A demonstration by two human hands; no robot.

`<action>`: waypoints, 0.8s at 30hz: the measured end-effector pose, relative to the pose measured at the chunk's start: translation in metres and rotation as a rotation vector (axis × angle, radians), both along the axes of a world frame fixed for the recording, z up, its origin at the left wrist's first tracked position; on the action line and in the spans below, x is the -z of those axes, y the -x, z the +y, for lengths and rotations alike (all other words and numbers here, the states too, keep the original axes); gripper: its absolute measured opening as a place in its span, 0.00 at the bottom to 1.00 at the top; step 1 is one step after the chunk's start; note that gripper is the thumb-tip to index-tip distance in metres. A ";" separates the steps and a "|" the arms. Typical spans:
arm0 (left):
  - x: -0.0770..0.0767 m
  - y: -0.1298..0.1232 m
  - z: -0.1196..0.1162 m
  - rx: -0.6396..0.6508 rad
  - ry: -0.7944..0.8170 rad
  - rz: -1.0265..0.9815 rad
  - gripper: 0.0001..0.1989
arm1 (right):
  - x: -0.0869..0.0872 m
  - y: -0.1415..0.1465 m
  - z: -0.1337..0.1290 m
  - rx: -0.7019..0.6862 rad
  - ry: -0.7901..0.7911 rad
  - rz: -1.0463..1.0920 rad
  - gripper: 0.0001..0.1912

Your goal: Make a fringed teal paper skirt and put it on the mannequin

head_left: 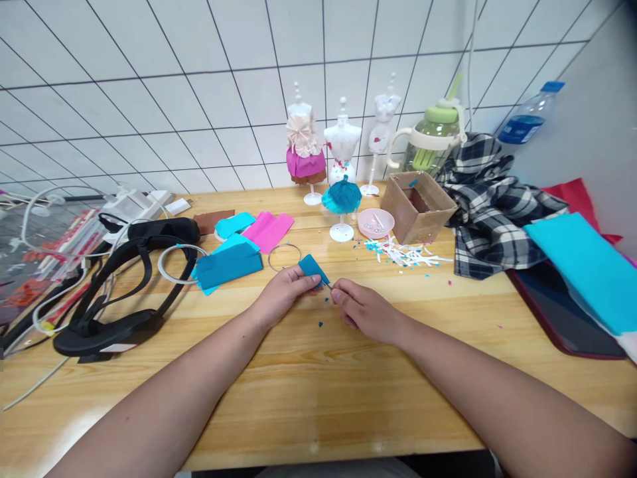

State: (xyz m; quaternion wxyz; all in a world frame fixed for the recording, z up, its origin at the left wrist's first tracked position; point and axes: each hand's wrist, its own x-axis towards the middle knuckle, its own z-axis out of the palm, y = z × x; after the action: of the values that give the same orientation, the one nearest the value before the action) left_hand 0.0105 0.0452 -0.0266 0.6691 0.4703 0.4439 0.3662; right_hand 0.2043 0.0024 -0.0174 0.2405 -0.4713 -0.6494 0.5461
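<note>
My left hand (pixel 288 290) is closed on a folded piece of teal crepe paper (pixel 313 267), pinching its lower edge between thumb and fingers. Close beside it, my right hand (pixel 359 302) is wrapped round a small thin metal tool (pixel 327 286), whose tip meets the paper's lower right corner. Most of that tool is hidden in the fingers, so its kind does not show. Tiny teal scraps (pixel 320 324) lie on the table just below the hands. Behind them stands a white mini dress form (pixel 342 136) with a ruffled teal skirt (pixel 342 196).
Two more dress forms (pixel 306 143) (pixel 384 123) stand by the tiled wall. Rightward are a pink dish (pixel 376 224), paper shreds (pixel 403 253), a cardboard box (pixel 423 216) and a plaid cloth (pixel 482 199). Leftward lie folded teal paper (pixel 229 265), a wire ring (pixel 269 260) and a black headset (pixel 109 336).
</note>
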 end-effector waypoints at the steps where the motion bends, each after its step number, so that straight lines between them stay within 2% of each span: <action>1: 0.000 0.000 0.000 -0.002 0.001 0.005 0.11 | 0.001 0.000 0.000 0.002 0.005 0.000 0.14; 10: -0.003 0.000 0.000 0.023 0.023 -0.026 0.12 | 0.005 -0.002 0.003 -0.017 -0.015 0.007 0.16; 15: -0.002 0.001 0.000 0.026 0.032 -0.018 0.13 | 0.000 -0.002 0.003 -0.029 -0.003 -0.013 0.16; 20: -0.001 0.002 0.002 -0.002 0.025 -0.016 0.13 | -0.007 -0.003 0.004 -0.034 -0.004 -0.030 0.17; 24: -0.001 0.001 0.003 -0.036 0.028 -0.050 0.12 | -0.006 -0.002 0.003 -0.030 0.043 -0.013 0.17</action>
State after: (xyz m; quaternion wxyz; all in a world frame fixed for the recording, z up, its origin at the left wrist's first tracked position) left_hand 0.0098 0.0484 -0.0254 0.6798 0.4435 0.4406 0.3834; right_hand 0.2065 0.0051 -0.0113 0.2179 -0.4703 -0.6461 0.5603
